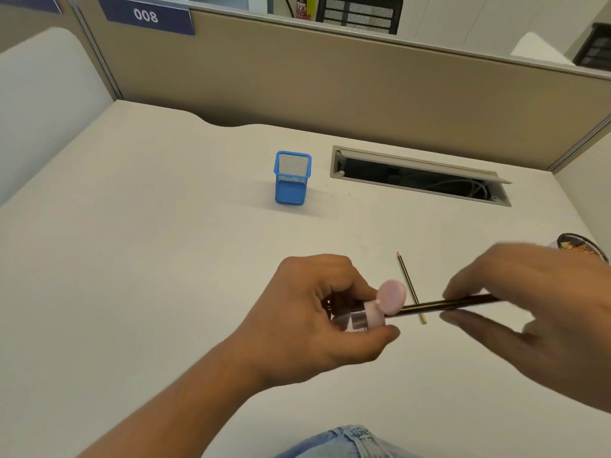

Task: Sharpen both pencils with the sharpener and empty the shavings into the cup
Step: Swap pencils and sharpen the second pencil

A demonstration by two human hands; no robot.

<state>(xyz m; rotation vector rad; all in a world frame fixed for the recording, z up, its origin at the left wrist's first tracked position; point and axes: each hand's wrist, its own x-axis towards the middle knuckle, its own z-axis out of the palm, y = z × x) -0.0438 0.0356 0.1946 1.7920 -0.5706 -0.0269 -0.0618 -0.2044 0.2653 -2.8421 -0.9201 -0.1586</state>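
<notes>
My left hand (307,315) grips a small sharpener (370,317) with a clear body and a pink top whose round lid is flipped open. My right hand (535,312), blurred, pinches a dark striped pencil (439,305) whose tip goes into the pink end of the sharpener. A second thin pencil (407,280) lies on the white desk (148,259) just behind, its point aimed away from me. A blue mesh cup (292,178) stands upright farther back, apart from both hands.
An open cable slot (420,176) is set into the desk right of the cup. A tan partition (330,84) runs along the back. A patterned object (580,246) peeks out behind my right hand. Blue denim (347,444) shows at the bottom edge.
</notes>
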